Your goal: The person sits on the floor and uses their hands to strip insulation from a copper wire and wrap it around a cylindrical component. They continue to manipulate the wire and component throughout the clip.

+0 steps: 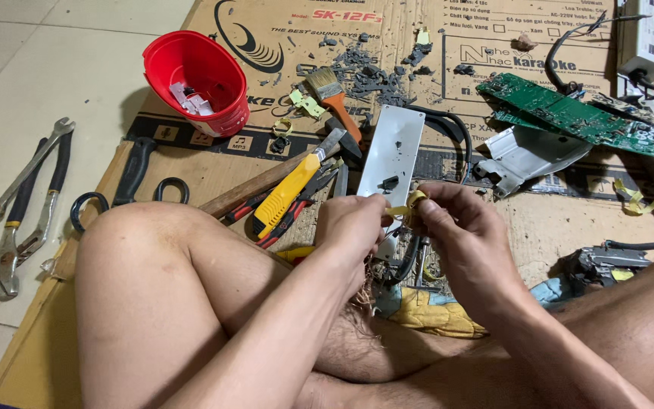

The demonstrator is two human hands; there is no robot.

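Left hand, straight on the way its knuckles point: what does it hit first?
The left hand points right, toward the right hand. First in line is the small yellow tape strip pinched between both hands, already touching; then the right hand's fingers. Depth is unclear.

Both hands raised together over crossed legs, left [353,223], right [456,223], fingers apparently pinching

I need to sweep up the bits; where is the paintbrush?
In the head view, the paintbrush lies upper centre on the cardboard, between the red bucket and the grey scraps.
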